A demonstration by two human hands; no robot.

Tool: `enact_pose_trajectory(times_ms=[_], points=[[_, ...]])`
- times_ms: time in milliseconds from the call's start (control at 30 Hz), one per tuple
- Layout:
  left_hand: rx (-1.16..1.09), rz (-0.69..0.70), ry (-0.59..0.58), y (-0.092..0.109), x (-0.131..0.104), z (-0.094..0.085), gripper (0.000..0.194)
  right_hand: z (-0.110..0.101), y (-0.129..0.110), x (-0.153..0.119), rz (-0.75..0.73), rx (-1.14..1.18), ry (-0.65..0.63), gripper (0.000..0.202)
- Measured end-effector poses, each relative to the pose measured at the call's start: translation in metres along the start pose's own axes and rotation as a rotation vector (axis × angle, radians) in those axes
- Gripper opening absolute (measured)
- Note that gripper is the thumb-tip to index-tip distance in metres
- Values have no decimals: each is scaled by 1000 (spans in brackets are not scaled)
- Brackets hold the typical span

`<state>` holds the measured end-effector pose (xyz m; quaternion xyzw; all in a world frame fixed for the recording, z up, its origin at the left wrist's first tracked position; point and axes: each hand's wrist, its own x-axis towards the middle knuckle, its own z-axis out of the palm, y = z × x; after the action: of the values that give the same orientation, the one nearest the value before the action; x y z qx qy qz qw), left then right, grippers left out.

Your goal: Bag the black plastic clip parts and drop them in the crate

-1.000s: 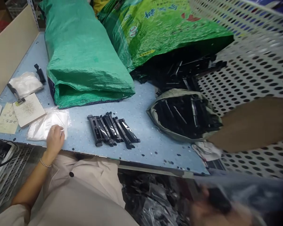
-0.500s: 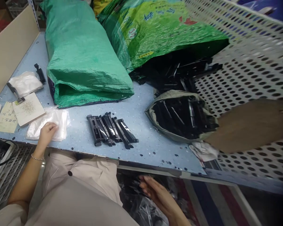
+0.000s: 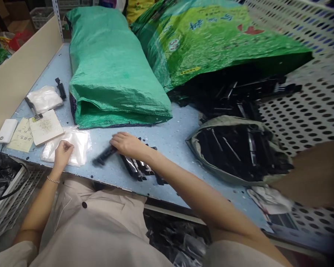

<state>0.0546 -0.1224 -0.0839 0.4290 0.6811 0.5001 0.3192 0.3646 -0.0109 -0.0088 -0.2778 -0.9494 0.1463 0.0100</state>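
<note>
My left hand (image 3: 62,152) is closed in a pinch at the stack of clear plastic bags (image 3: 79,154) near the table's front edge. Its fingertips appear to grip the top bag. My right hand (image 3: 129,144) reaches across the table and is closed around one end of a black plastic part (image 3: 102,155), which is smeared by motion and points toward the bags. Under my right wrist lie several more long black plastic parts (image 3: 136,168) in a row, partly hidden by the forearm.
A square pad (image 3: 46,129), a handwritten note (image 3: 20,137) and a white box (image 3: 6,131) sit at left. Behind are a green woven sack (image 3: 108,70) and a printed green sack (image 3: 211,44) spilling black parts. An open grey bag (image 3: 195,142) of black parts stands right, beside a perforated panel (image 3: 295,107).
My right hand has come up from below the table edge and taken one black part from the row, shifting it left. My left hand stays at the plastic bags. The view has shifted slightly.
</note>
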Motion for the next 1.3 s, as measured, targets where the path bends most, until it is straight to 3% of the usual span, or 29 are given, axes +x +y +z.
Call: enact_pose_trajectory(times_ms=[100,233,333,400,500,667,833,933,1000,1067,1133,1300], points=[[-163,-19,-23,2,-5,7,25,11,-20,7,177,498,78,28],[-222,-24,-47,12,-16,19,27,50,-74,35,298,1715,87,41],[-77,75,-2,19,-22,14,14,76,-97,54,430,2092,111,37],[115,214,47,23,-24,3,3,85,-98,56,534,2161,233,32],[391,361,13,25,-24,-7,25,91,-90,47,604,2206,332,29],[445,281,-127,25,-15,6,28,96,-89,30,642,2187,314,28],[293,191,-307,29,-7,1,39,82,-84,-2,681,2104,511,33],[139,90,-397,34,-7,1,34,69,-89,-26,593,2122,340,40],[149,105,-341,36,-8,5,35,65,-98,-37,559,2120,144,41],[237,229,-234,37,-8,10,30,66,-105,-40,602,2056,49,40],[339,395,-171,38,-11,11,35,71,-110,-39,691,1974,88,39],[546,814,-252,41,-39,13,57,77,-112,-30,678,1917,82,43]])
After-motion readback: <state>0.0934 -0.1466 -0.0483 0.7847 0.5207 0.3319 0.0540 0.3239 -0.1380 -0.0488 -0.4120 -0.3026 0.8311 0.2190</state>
